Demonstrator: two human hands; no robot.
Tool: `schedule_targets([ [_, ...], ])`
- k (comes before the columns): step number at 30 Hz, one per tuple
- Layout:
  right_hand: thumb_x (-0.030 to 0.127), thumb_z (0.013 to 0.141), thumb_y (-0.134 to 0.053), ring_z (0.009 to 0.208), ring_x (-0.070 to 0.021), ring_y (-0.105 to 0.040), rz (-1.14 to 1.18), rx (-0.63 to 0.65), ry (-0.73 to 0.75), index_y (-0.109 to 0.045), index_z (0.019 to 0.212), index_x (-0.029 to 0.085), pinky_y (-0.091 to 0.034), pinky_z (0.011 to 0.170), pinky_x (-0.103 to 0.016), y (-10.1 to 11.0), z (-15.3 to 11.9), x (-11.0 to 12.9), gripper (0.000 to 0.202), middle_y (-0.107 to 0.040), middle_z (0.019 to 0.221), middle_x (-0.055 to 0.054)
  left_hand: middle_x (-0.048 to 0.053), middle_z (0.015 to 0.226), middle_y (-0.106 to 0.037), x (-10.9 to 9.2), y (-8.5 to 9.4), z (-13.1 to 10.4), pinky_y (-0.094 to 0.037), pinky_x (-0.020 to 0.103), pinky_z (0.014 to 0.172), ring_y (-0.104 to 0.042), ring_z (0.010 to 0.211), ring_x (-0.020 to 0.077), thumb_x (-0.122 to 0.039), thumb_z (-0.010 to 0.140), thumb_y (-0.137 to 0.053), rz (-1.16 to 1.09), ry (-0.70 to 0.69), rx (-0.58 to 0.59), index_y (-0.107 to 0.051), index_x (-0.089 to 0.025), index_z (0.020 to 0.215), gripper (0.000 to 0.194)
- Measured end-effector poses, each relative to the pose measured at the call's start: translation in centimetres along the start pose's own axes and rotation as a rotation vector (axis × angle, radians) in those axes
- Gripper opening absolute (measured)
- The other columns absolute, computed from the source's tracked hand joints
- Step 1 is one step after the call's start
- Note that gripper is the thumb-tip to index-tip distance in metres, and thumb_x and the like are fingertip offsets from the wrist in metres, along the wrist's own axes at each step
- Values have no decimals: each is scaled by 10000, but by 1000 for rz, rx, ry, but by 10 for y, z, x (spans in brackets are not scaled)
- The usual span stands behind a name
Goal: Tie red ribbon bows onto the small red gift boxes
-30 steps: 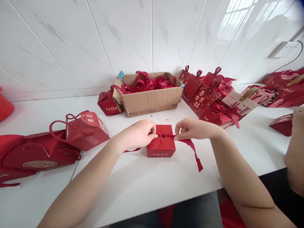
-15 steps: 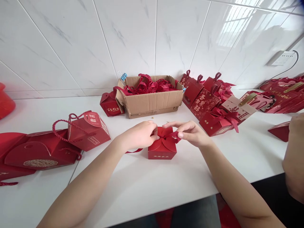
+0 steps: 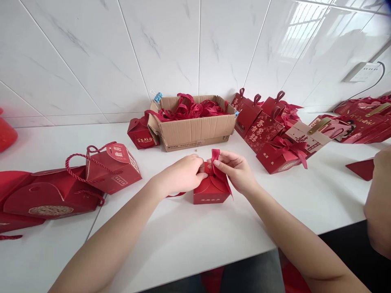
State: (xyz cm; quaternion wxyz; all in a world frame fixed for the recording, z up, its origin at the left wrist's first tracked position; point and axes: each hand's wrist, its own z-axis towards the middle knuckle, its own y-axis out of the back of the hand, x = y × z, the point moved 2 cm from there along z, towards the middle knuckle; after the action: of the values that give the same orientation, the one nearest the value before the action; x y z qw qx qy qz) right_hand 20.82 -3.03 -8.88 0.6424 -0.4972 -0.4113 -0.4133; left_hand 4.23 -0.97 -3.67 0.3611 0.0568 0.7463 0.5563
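Note:
A small red gift box (image 3: 211, 198) stands upright on the white table, its curved top flaps folded in and gold characters on its front. Red ribbon (image 3: 215, 154) runs across the top of the box. My right hand (image 3: 236, 169) pinches a raised loop of it between thumb and fingers, above the far right part of the lid. On the left side of the lid, my left hand (image 3: 185, 173) is closed on the ribbon, its fingertips partly hidden. One ribbon tail lies on the table below my left hand; another hangs down the box's right side.
Behind the gift box is a cardboard carton (image 3: 195, 132) full of red ribbons, a dark red box (image 3: 140, 133) beside it. Corded red boxes (image 3: 113, 169) stand left. Several decorated boxes (image 3: 264, 130) crowd the right. Another person's arm (image 3: 378, 199) is at the right edge.
My right hand has moved left and lifted the ribbon from the box's right side into an upright loop. The gift box has shifted slightly right. My left hand keeps its grip.

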Motion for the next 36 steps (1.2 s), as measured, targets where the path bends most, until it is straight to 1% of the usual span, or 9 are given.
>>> schedule_targets([
  [5,354,696,-772,765,-166,-698,-43,-80,1,-691,991,243,-561,832,-377,-3,2,3,325,-747,862,-21,61,861,-603,-2,0,-1,-436,322,611,-577,714,204,-401,846,-452,-11,18,-35,-514,-201,718,246],
  [11,355,758,-723,783,-164,-700,-96,-5,27,-661,1030,219,-557,812,-345,-3,1,6,310,-741,880,-34,36,1137,-617,-3,13,1,-495,306,747,-613,926,190,-453,872,-484,-308,-23,-185,-572,-247,1080,306],
  [14,345,801,-682,812,-154,-693,-139,36,43,-649,1034,216,-548,791,-306,-3,-1,6,268,-735,874,-31,21,1077,-663,-9,13,5,-511,281,730,-629,917,175,-426,882,-496,-447,-71,-258,-629,-243,1039,275],
  [20,364,807,-670,698,-140,-659,-158,25,7,-519,1047,240,-530,642,-281,-4,-4,7,310,-727,839,-9,36,876,-711,-15,11,8,-510,281,679,-642,790,175,-345,810,-610,-454,-99,-442,-688,-183,837,181],
  [24,375,784,-682,741,-160,-665,-314,-3,16,-640,952,200,-529,687,-296,-4,-4,8,246,-729,844,-37,39,847,-707,-13,13,7,-504,280,685,-639,782,169,-349,817,-605,-462,-108,-514,-677,-176,816,187],
  [27,390,784,-675,788,-181,-674,-346,-63,49,-693,876,197,-534,724,-311,-3,-3,6,215,-731,867,-46,33,872,-691,-8,15,7,-495,283,694,-630,820,173,-400,809,-613,-412,-97,-454,-654,-195,897,227],
  [30,395,781,-679,750,-172,-673,-272,-120,45,-675,840,194,-537,710,-303,-2,-3,3,210,-722,814,-37,33,905,-672,-1,12,7,-490,297,665,-618,812,187,-441,759,-650,-287,-66,-213,-631,-207,921,285],
  [32,389,784,-679,730,-159,-669,-238,-111,46,-662,824,196,-540,710,-295,-3,-4,2,198,-713,784,-27,37,889,-663,1,9,7,-479,306,641,-610,771,189,-422,765,-630,-196,-56,-102,-627,-200,833,231],
  [36,389,778,-691,712,-157,-672,-218,-89,26,-641,785,195,-550,698,-296,0,-4,3,200,-703,753,-20,29,801,-647,0,8,7,-447,307,612,-598,704,185,-374,808,-563,-117,-56,-121,-599,-198,693,214],
])
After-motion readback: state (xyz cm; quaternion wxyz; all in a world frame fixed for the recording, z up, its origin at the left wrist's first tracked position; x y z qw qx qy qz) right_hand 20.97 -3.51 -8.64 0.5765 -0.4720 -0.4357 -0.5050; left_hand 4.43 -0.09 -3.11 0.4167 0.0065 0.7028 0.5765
